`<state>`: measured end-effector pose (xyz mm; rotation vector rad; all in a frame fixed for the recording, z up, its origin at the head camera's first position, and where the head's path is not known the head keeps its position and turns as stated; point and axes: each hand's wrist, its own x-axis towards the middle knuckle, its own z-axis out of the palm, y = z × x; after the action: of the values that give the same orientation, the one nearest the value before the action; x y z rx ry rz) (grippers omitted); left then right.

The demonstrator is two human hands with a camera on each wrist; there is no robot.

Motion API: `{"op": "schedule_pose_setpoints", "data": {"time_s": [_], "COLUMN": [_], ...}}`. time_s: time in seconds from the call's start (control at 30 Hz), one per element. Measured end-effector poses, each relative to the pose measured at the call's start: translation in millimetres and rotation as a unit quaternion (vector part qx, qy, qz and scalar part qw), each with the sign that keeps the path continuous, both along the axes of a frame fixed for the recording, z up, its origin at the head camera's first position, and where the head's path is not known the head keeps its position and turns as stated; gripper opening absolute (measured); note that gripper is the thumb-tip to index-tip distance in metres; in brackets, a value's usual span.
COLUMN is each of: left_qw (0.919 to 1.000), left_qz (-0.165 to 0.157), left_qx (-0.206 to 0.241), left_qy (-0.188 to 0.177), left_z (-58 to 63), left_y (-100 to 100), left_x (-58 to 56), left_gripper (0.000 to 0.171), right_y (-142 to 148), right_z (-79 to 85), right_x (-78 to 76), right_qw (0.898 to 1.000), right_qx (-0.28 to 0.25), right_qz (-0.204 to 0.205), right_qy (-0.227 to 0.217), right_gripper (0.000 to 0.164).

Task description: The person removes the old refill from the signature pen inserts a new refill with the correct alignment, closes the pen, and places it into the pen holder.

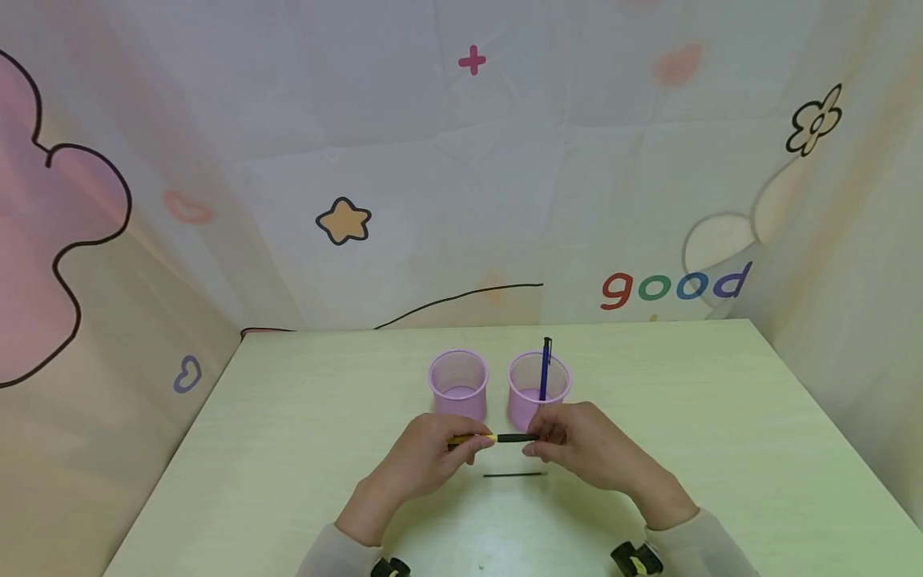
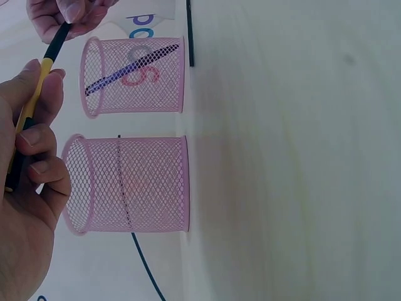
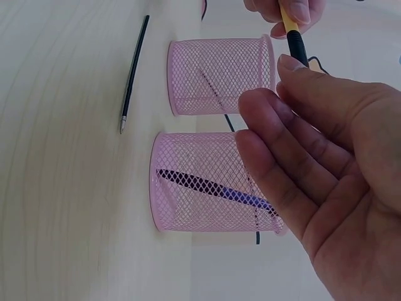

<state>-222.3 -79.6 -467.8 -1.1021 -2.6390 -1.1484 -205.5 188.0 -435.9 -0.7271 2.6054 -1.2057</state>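
Both hands are on one yellow and black pen (image 1: pixel 513 437), held level above the table. My left hand (image 1: pixel 427 450) grips its yellow barrel (image 2: pixel 36 94), fingers curled round it. With thumb and forefinger, my right hand (image 1: pixel 587 442) pinches the black tip end, its other fingers loosely bent in the right wrist view. Below the hands a thin black refill (image 3: pixel 133 75) with a metal point lies on the table. Just beyond them stand two pink mesh pen cups; the right cup (image 3: pixel 188 147) holds a blue pen (image 1: pixel 544 369) leaning inside.
The left mesh cup (image 1: pixel 460 407) stands upright beside the right one. A pale wooden table (image 1: pixel 288 449) carries everything. Behind it hangs a printed curtain (image 1: pixel 404 104) with a star and the word "good".
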Motion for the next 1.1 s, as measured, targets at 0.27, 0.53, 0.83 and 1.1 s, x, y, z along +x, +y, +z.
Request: {"op": "schedule_pose_setpoints", "data": {"time_s": [0.27,0.53,0.83,1.1], "left_qw": [1.0000,1.0000,0.9999,0.9998], "left_qz": [0.000,0.001,0.001,0.002], "left_qx": [-0.005,-0.003,-0.002,0.001], "left_qy": [0.001,0.006,0.016,0.020], "left_z": [0.5,-0.2,-0.3,0.3], "left_y": [0.2,-0.4,-0.2,0.0], "left_x": [0.3,0.2,0.4,0.6], "left_gripper": [0.015,0.016,0.015,0.014], "right_y": [-0.5,0.6,1.8,2.0], "right_z": [-0.8,-0.6,-0.7,-0.1], "right_x": [0.2,0.0,0.1,-0.1], "right_qw": [1.000,1.000,1.000,0.999], "right_qx": [0.000,0.011,0.022,0.024], "right_qz": [-0.001,0.008,0.021,0.034], "right_qy": [0.003,0.005,0.004,-0.003], "right_gripper": [0.008,0.007,0.013,0.016]}}
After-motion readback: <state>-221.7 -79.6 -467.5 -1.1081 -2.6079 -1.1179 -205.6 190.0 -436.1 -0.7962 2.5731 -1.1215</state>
